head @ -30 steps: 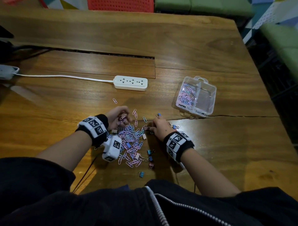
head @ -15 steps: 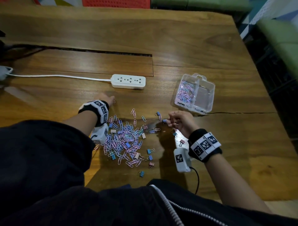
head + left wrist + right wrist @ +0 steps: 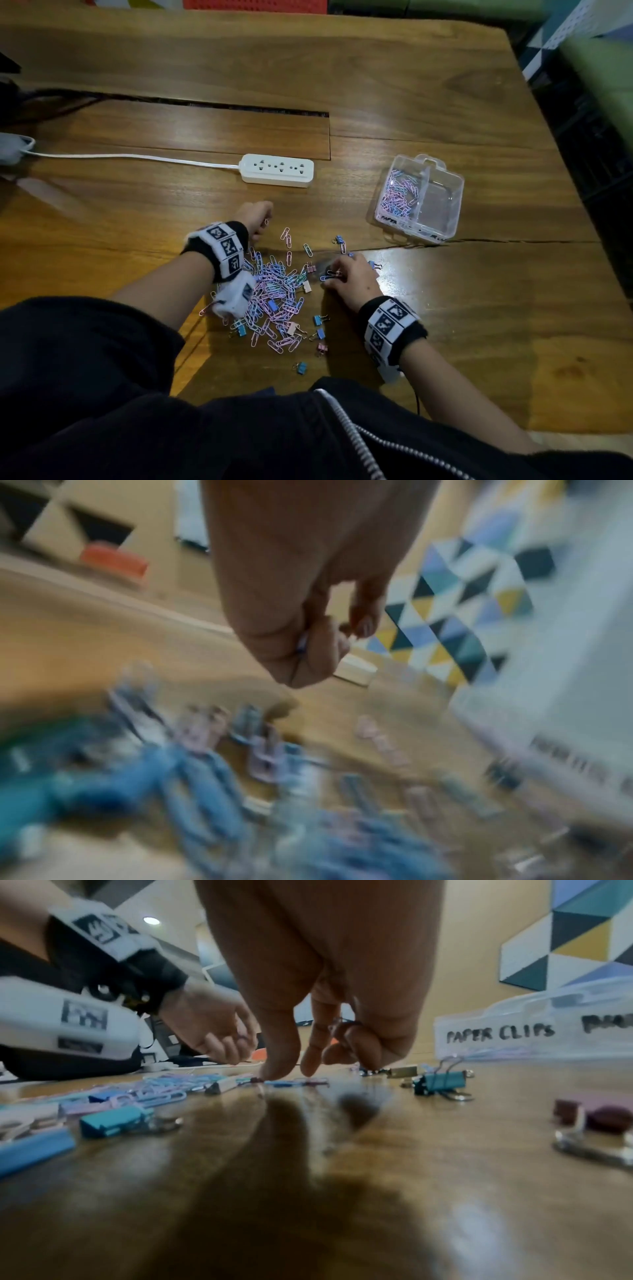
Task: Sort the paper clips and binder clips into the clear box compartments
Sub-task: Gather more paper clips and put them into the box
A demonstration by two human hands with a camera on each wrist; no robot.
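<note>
Clips lie heaped before me, the box well apart at the far right. My left hand is clenched around gathered clips; my right hand pinches at one on the table. I fear binder clips riding along into the paper-clip side.

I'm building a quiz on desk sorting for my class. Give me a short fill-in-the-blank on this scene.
1. The clear box holds paper clips only in its ____ compartment.
2. The label on that compartment reads "PAPER ____".
3. The white power strip lies ____ the pile of clips, seen from the person.
4. The right hand touches clips on the ____.

Missing: left; CLIPS; beyond; table
</note>
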